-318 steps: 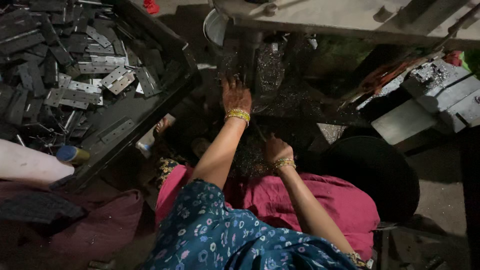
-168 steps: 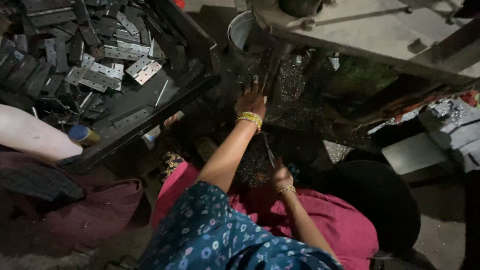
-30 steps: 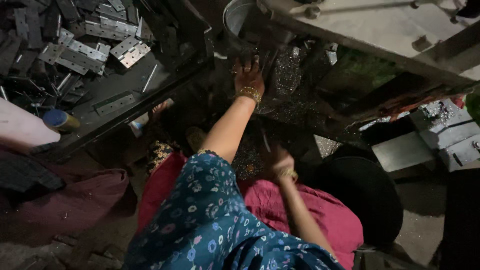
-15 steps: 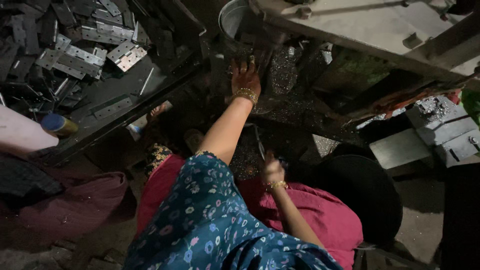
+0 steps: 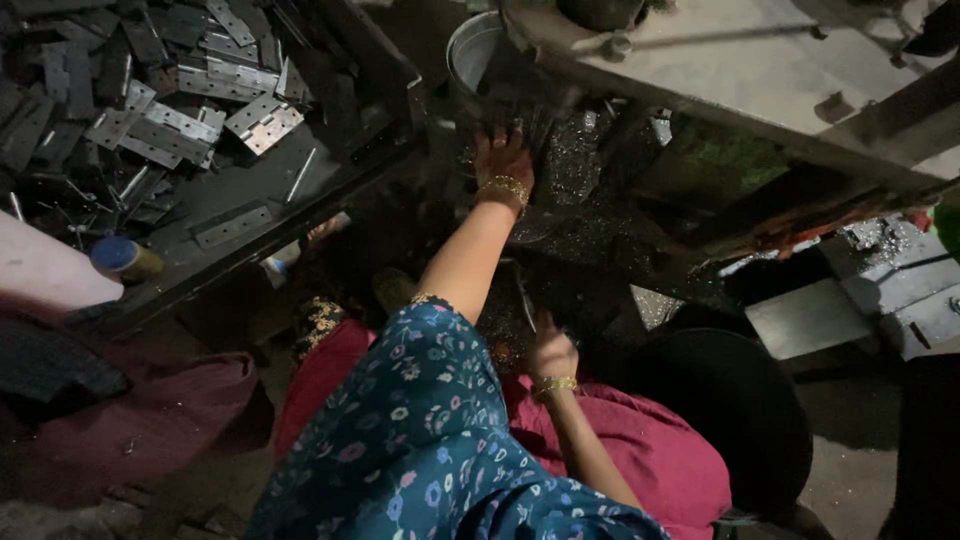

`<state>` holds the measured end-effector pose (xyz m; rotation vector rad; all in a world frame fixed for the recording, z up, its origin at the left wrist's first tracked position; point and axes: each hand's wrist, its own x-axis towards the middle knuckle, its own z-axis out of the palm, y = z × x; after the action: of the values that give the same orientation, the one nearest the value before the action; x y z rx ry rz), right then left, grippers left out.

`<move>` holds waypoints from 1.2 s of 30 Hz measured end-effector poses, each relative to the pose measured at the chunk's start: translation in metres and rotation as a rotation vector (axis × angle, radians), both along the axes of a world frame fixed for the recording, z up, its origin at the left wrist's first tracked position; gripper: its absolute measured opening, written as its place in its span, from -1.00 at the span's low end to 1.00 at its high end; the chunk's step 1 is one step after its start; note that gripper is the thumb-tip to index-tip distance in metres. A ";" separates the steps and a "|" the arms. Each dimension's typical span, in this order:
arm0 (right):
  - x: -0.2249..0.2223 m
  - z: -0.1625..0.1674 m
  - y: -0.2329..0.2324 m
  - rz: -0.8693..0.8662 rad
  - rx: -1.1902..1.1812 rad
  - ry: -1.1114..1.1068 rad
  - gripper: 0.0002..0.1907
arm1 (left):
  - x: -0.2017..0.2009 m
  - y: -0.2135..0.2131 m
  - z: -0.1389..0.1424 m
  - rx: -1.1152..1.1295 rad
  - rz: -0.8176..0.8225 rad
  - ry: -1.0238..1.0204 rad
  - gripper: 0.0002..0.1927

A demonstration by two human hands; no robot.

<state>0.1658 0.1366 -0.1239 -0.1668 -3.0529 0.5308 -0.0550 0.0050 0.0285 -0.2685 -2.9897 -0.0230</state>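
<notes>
Nearest the camera, the right hand (image 5: 551, 352) is closed around a thin metal rod (image 5: 526, 301) that rises from the fist above the pink-clothed lap (image 5: 650, 450). The rod looks narrow, grey and straight; it is probably stiff, light and somewhat slick, so a hold low on the shaft, as here, seems the surest. Farther out, the left hand (image 5: 503, 160), bangle at the wrist, reaches with spread fingers into the dark space under the machine bed (image 5: 740, 70), just below a metal bucket (image 5: 470, 50); whether it holds anything cannot be told. Glinting metal swarf (image 5: 575, 170) lies beside it. Beyond to the left, a dark tray (image 5: 250, 190) carries flat grey hinge plates (image 5: 262, 120), likely rigid and sharp-edged.
</notes>
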 end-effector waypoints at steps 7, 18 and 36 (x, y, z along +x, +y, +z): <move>0.008 -0.026 -0.012 -0.050 0.022 -0.072 -0.55 | -0.001 -0.006 0.003 0.051 -0.031 -0.025 -0.54; -0.037 0.070 -0.005 0.110 0.185 -0.117 -0.70 | 0.064 -0.044 -0.032 0.058 -0.225 0.144 -0.22; -0.039 0.036 0.000 0.059 0.076 -0.360 -0.44 | 0.046 0.012 -0.003 0.387 -0.101 0.010 -0.72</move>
<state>0.1264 0.1365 -0.0882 -0.1887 -3.4315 0.4268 -0.0088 0.0171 0.0251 -0.3682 -2.8766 -0.5985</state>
